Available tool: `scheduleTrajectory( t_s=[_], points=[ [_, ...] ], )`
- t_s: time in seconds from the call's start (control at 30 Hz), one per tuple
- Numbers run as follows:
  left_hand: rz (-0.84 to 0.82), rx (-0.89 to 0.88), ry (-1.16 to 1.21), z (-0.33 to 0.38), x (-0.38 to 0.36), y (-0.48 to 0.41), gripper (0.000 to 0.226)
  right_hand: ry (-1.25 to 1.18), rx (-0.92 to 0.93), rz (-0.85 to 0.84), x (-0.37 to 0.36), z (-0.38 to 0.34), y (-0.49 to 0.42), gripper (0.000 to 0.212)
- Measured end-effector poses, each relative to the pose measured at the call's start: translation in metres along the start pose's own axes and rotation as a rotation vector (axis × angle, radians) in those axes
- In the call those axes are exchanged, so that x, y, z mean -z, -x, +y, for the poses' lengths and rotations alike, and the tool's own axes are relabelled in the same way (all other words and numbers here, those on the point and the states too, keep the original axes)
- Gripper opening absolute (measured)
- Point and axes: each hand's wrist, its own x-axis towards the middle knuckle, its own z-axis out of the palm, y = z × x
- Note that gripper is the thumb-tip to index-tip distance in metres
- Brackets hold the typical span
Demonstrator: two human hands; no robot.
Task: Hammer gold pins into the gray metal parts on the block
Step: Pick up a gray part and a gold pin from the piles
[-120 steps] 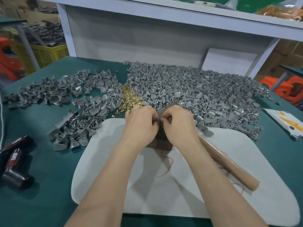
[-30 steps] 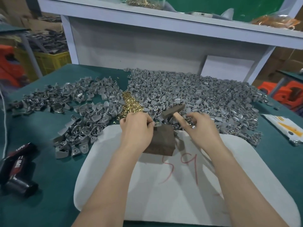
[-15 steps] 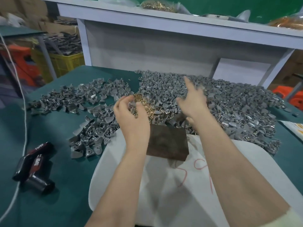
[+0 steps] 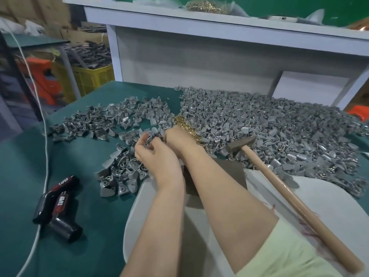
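Note:
My right hand (image 4: 178, 138) reaches across to the left, its fingertips hidden among the gray metal parts (image 4: 127, 168) beside the gold pins (image 4: 184, 125). My left hand (image 4: 157, 158) hovers just left of it with loosely curled fingers over the same parts; I see nothing gripped in it. The dark brown block (image 4: 231, 172) sits on the white board (image 4: 329, 204), mostly covered by my right forearm. The hammer (image 4: 242, 143) lies untouched at the right, its wooden handle running to the lower right.
A large heap of gray parts (image 4: 279, 124) fills the back right of the green table (image 4: 83, 246). A black and red tool (image 4: 58, 204) and a white cable (image 4: 45, 156) lie at the left. A white shelf frame (image 4: 199, 23) stands behind.
Both hands have come down and moved left, from above the block to the left pile of gray parts. The camera turned left. The hammer now lies free on the board.

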Motion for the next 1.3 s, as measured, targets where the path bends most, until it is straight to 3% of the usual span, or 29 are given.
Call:
scheduleTrajectory(
  t_s=[0.2, 0.27, 0.47, 0.67, 0.8, 0.93, 1.1, 1.2, 1.3],
  points=[
    [-0.018, 0.003, 0.006, 0.001, 0.0, 0.001, 0.023, -0.047, -0.077, 0.082, -0.002, 0.009, -0.002, 0.011],
    [-0.026, 0.001, 0.025, 0.0, -0.001, 0.0, 0.024, -0.123, -0.109, 0.109, 0.0, 0.017, -0.002, 0.02],
    [-0.019, -0.02, 0.041, -0.002, -0.002, 0.001, 0.025, -0.488, -0.145, 0.26, 0.021, 0.047, 0.013, 0.019],
    [-0.039, -0.049, 0.02, 0.0, -0.002, 0.002, 0.025, -0.623, -0.115, 0.238, 0.03, 0.051, 0.025, 0.015],
    [-0.172, -0.085, -0.014, 0.0, -0.002, 0.004, 0.019, -0.729, 0.019, 0.289, 0.041, 0.042, 0.041, 0.008],
    [-0.27, -0.095, -0.018, 0.001, -0.003, 0.007, 0.013, -0.675, 0.167, 0.342, 0.045, 0.031, 0.055, 0.01],
    [-0.209, -0.043, 0.074, 0.001, -0.001, 0.0, 0.011, -0.669, 0.292, 0.117, 0.051, 0.033, 0.061, 0.013],
    [-0.193, -0.044, 0.087, 0.0, -0.002, -0.001, 0.015, -0.64, 0.181, 0.197, 0.047, 0.04, 0.05, 0.018],
    [-0.191, -0.07, 0.06, 0.0, -0.004, 0.0, 0.027, -0.278, -0.061, 0.201, 0.024, 0.043, 0.024, 0.019]
  ],
)
